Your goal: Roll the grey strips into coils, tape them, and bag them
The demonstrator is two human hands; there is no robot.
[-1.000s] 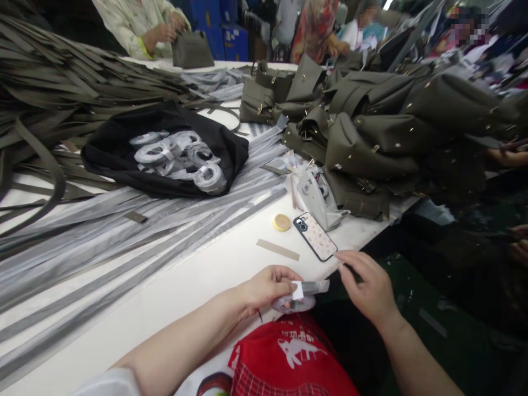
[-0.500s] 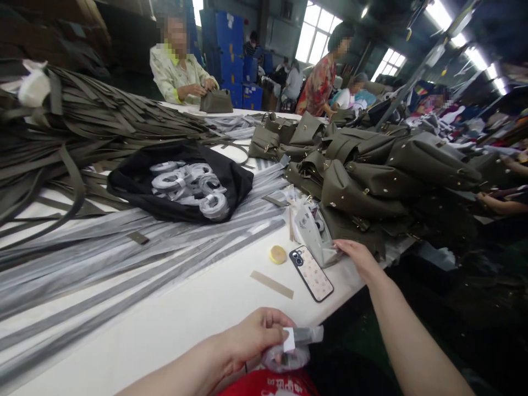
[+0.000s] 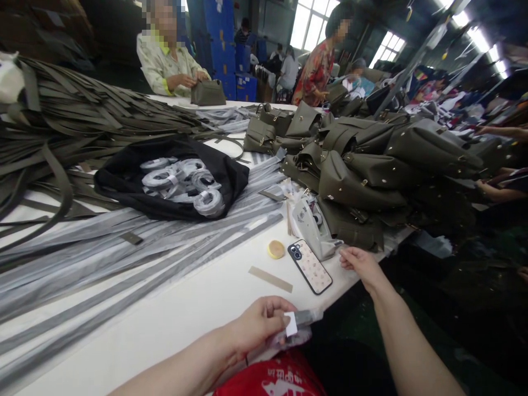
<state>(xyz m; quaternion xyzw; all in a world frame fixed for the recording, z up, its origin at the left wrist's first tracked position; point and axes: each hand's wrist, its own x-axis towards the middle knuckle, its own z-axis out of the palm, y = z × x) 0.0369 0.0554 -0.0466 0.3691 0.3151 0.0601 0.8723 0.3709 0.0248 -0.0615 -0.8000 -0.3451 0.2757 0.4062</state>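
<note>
Black bag (image 3: 119, 184) cradles wrapped coils (image 3: 163, 180); at the tabletop's (image 3: 181, 308) near edge, my left hand (image 3: 263, 324) pinches a banded coil (image 3: 304, 318); my right hand (image 3: 363, 264) presses fingertips together.

Left hand (image 3: 264, 324) pinching a plastic-wrapped grey coil (image 3: 305, 317), white paper label (image 3: 291, 324) by the thumb; right hand (image 3: 363, 267) curled, grip unclear, fingertips just beside a pale grey plastic tape dispenser (image 3: 307, 220); pink-patterned, dark-rimmed phone (image 3: 312, 268) and round yellow-edged tan disc (image 3: 275, 249) beyond the left fingers.
</note>
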